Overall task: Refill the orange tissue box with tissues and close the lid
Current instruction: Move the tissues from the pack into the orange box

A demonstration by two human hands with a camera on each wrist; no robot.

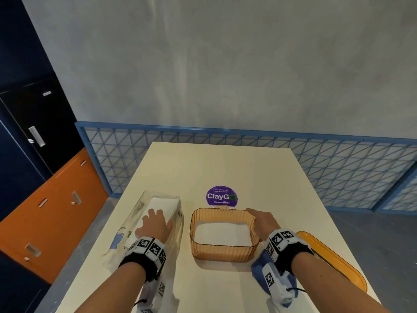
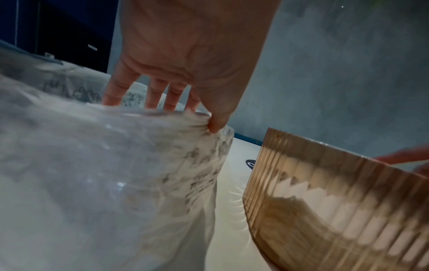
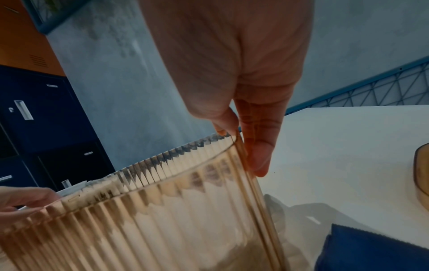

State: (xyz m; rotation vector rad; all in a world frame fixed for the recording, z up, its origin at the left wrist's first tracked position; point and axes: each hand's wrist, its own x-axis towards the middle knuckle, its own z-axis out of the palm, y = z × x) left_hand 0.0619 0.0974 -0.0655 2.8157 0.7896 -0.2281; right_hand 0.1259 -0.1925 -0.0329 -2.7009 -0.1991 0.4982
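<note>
The orange ribbed tissue box stands open in the middle of the table, with a white tissue stack lying inside. My right hand pinches the box's right wall, thumb at the rim and fingers down the outside. The orange lid lies flat to the right, partly under my right wrist. A tissue pack in clear plastic lies left of the box. My left hand grips it from above, and the thumb bunches the plastic.
A purple round ClayGo sign stands just behind the box. The white table ends at a blue mesh railing. Orange and dark cabinets are to the left. A dark blue flat thing lies by the box's near right corner.
</note>
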